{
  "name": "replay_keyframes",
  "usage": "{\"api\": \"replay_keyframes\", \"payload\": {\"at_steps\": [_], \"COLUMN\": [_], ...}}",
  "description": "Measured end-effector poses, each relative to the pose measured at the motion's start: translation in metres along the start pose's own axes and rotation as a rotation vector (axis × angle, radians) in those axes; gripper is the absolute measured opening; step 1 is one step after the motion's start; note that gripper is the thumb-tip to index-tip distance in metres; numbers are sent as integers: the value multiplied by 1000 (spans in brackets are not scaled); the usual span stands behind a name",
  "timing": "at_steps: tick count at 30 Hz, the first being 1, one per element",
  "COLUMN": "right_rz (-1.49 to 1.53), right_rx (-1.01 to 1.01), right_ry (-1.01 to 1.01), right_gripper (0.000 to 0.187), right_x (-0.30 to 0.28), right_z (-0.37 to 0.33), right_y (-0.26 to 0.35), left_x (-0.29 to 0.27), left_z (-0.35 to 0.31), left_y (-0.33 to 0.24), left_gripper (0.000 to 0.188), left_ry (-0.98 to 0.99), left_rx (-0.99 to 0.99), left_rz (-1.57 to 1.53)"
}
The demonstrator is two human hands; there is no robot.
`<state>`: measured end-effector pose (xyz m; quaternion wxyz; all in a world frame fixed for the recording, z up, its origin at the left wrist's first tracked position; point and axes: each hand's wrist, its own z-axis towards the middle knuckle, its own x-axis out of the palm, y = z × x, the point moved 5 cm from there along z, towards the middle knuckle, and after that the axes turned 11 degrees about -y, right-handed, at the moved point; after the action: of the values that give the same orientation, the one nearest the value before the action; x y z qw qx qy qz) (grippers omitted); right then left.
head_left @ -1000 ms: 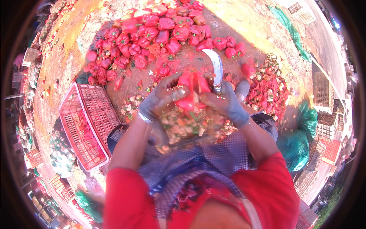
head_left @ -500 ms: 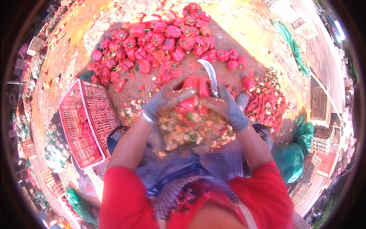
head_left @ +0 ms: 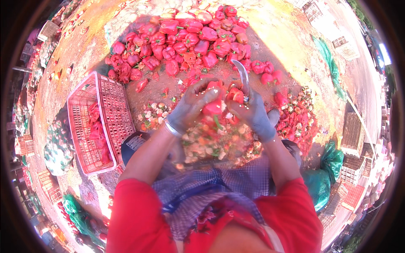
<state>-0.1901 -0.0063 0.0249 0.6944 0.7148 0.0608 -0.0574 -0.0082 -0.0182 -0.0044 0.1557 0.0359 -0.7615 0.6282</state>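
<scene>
My left hand [head_left: 190,105], in a grey glove, grips a red bell pepper piece [head_left: 214,106]. In my right hand [head_left: 255,117], gloved too, is a knife [head_left: 243,78] with a curved, sickle-like blade pointing up and away. A second red pepper piece [head_left: 235,95] sits at the fingers of that hand, beside the knife's base. The two pieces are close together, with a gap between them. Pale seeds cling to the gloves. Below my hands lies a blurred heap of pepper cores and scraps [head_left: 215,143], in front of my checked apron [head_left: 244,173].
A large pile of whole red peppers [head_left: 194,38] lies ahead. To my left a pink plastic crate [head_left: 110,145] leans, with red pepper pieces inside. More red pieces and cores [head_left: 297,126] are heaped at right, near a green mesh sack [head_left: 318,183]. Stacked crates [head_left: 352,133] stand farther right.
Half a second ago the red pepper was held together between both hands; now its parts are separated, one at each hand. The knife has shifted right with my right hand, and the view has turned slightly.
</scene>
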Motion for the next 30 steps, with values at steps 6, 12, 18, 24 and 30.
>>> {"api": "replay_keyframes", "payload": {"at_steps": [6, 12, 18, 24, 30], "right_rz": [161, 580, -151, -186, -103], "right_rx": [-126, 139, -294, 63, 178], "right_ry": [-329, -190, 144, 218, 250], "right_gripper": [36, 37, 40, 61, 62], "right_x": [10, 88, 98, 82, 73], "right_z": [3, 34, 41, 17, 10], "right_y": [17, 96, 99, 41, 18], "left_x": [-84, -90, -76, -50, -32], "left_z": [42, 50, 20, -10, 21], "left_y": [24, 9, -18, -31, 27], "left_gripper": [28, 32, 36, 30, 34], "left_ry": [-369, -331, -80, -249, -251], "left_rx": [73, 230, 191, 199, 67], "left_rz": [-543, -529, -793, -322, -317]}}
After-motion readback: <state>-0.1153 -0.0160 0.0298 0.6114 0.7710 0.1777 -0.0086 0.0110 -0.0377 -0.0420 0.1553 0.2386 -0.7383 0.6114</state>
